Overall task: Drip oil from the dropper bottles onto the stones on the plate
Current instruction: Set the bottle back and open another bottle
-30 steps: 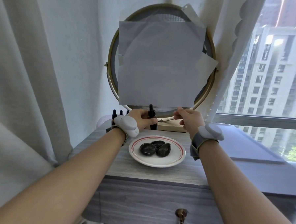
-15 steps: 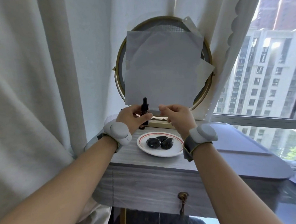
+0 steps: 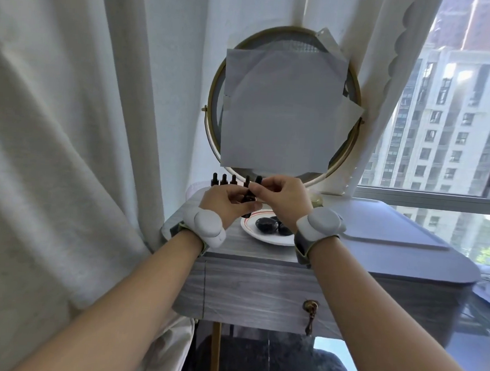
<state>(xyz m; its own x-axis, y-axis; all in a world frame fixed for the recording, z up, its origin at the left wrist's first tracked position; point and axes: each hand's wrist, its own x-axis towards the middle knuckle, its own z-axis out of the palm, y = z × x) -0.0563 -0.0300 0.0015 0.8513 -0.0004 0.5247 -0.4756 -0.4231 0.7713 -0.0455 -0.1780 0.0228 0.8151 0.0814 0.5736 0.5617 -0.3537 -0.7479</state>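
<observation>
One dropper bottle (image 3: 249, 196), two hands.
Its body is gripped by left hand (image 3: 226, 202), top pinched by right hand (image 3: 283, 197); stones (image 3: 266, 224) at 5 o'clock.

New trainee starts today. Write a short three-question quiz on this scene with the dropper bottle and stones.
1. True or false: paper covers most of the mirror.
2. The stones on the plate are: A white, B dark, C red.
3. Fill in: the bottle is held by ___ hands.
Key: 1 true. 2 B. 3 both: the left hand and right hand each hold it with curled fingers.
</observation>
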